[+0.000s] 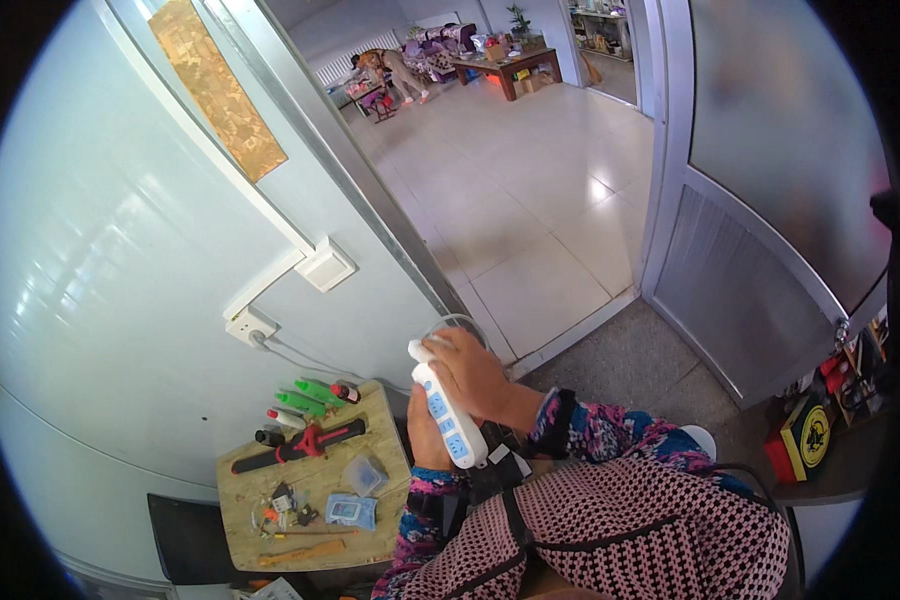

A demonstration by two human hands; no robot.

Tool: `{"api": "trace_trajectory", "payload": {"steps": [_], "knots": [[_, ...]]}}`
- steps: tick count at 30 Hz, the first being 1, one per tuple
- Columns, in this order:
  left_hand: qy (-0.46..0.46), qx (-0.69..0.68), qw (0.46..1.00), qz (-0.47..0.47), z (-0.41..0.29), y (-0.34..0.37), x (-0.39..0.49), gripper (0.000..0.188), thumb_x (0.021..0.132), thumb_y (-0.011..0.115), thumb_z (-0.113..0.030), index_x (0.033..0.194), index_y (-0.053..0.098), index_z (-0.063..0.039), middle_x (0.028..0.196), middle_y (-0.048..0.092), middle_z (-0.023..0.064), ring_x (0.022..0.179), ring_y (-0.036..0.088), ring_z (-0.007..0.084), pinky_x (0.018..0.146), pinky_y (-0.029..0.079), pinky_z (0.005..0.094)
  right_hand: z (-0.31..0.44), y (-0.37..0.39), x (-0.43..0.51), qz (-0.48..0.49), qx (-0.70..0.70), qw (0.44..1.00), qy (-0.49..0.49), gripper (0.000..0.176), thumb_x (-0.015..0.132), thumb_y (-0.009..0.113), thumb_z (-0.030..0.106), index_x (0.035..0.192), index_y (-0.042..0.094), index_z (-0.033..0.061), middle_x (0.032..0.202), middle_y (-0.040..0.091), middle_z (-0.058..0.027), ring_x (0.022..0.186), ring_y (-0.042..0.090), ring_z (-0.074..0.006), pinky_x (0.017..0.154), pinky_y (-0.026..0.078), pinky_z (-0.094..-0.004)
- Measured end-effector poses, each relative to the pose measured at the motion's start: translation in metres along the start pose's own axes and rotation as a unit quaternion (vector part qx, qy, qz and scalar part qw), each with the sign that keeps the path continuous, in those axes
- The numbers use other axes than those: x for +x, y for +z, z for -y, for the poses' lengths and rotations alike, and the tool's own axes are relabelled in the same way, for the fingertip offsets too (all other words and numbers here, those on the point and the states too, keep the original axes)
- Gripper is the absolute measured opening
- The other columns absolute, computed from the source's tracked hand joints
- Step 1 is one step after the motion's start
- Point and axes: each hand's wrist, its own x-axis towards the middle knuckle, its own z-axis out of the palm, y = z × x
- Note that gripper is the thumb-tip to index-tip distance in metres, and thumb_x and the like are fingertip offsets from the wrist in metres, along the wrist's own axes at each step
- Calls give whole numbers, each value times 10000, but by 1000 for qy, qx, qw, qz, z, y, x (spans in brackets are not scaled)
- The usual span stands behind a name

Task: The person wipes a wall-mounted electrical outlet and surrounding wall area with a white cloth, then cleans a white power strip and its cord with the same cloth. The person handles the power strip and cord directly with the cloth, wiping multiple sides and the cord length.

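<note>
My left hand (426, 435) holds a white power strip (450, 420) with blue socket faces, gripping it along its left side. My right hand (469, 371) is at the strip's upper end, its fingers closed on a white plug (420, 351) just above the strip. A pale cord loops behind that hand. On the wall at left, a white socket box (251, 327) has a grey plug in it, with a cord running down behind the table. Above it sits a white wall switch (325, 265).
A small wooden table (315, 480) at lower left bears green bottles (300, 403), a black and red tube-shaped object (300, 448), a plastic container and small parts. A metal-framed door (750, 277) stands open at right. A person (394, 67) bends over in the far room.
</note>
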Motion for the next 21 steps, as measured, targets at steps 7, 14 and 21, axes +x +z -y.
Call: {"api": "trace_trajectory", "payload": {"steps": [7,14,21], "knots": [[4,-31,1000,-7,-10,-13,10,466,1128,360,-431,1301,558,-46,1096,684,103,973,694,220,823,585,345,16,-5,-12,62,51,996,-45,364,983,604,164,1316,627,19,1272,580,-179,1153,594,-366,955,509,-433],[4,-25,1000,10,-2,-10,6,457,1130,362,-409,1337,536,-40,1161,666,114,1015,688,219,852,586,366,5,-10,2,82,42,994,-52,330,974,606,140,1285,662,43,1272,590,-165,1121,620,-354,934,536,-421],[-25,-20,999,-7,-6,-3,7,464,1126,365,-425,1340,542,-53,1175,663,110,1022,682,214,864,577,370,3,-7,6,71,18,994,-75,370,972,617,131,1336,654,75,1313,578,-168,1125,634,-356,931,542,-393]]}}
